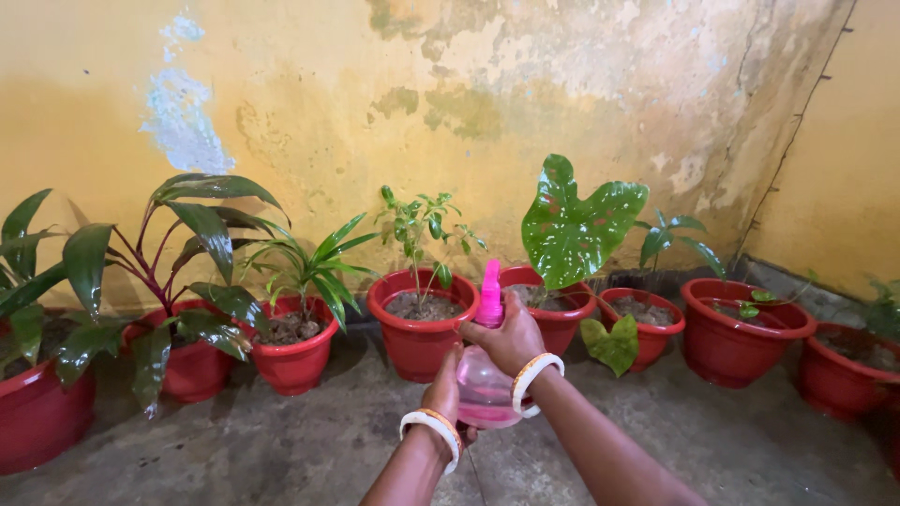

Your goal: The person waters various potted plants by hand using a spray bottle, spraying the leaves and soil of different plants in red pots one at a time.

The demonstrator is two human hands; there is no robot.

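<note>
I hold a pink spray bottle point(486, 382) low in the middle of the view, its pink nozzle pointing up and away. My right hand point(511, 339) wraps the neck and trigger part. My left hand point(444, 392) supports the round clear-pink body from the left side. Both wrists wear white and orange bangles. Just beyond the bottle stands a red pot point(417, 333) with a thin small-leaved plant, and to its right a red pot point(553, 314) with a large white-spotted green leaf.
A row of red pots stands along a stained yellow wall: dark-leaved plants point(187, 351) and a spiky green plant point(295, 351) at left, small pots point(642, 323) and a wide pot point(745, 333) at right. The concrete floor point(281, 440) is grey.
</note>
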